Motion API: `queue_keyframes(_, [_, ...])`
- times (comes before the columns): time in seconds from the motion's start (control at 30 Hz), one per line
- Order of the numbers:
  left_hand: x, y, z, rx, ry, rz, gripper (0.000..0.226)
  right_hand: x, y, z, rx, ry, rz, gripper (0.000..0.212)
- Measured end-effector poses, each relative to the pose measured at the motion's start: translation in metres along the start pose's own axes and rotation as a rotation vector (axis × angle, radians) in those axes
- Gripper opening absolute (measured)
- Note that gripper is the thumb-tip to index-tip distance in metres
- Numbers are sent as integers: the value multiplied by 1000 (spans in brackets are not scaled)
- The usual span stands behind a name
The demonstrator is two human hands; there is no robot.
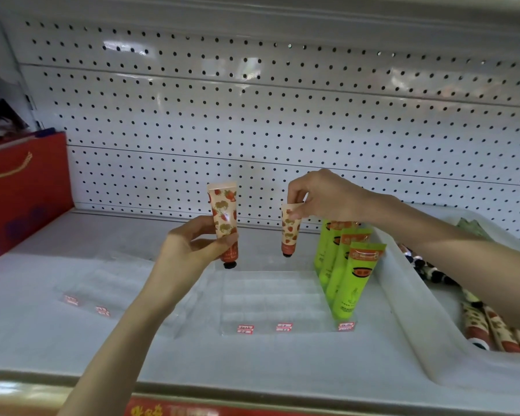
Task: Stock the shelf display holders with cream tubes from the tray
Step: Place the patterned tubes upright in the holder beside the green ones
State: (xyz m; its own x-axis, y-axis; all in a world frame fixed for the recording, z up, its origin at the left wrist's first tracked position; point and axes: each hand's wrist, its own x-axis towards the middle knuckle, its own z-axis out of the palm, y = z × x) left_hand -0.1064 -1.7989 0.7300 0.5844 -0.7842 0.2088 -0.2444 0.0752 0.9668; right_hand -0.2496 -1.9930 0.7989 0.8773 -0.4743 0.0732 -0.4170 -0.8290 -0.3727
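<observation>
Early: only green tubes are standing in the holder, centre frame | our left hand and right hand are each pinching a strawberry tube above it | tray at right is holding more.

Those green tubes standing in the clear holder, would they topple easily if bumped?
Probably: the green tubes stand tall and narrow, leaning in a row, so a nudge might domino them. The clear holder likely steadies their bases.
</observation>
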Motion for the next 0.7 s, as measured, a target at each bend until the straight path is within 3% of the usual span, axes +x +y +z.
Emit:
queue_keyframes(0.3, [-1, -2, 3, -8, 7, -16, 15, 8, 0, 9, 37, -74, 16, 12])
queue_keyframes(0.7, [-7, -10, 3, -15, 1, -8, 15, 13, -3, 19, -129, -104, 14, 13])
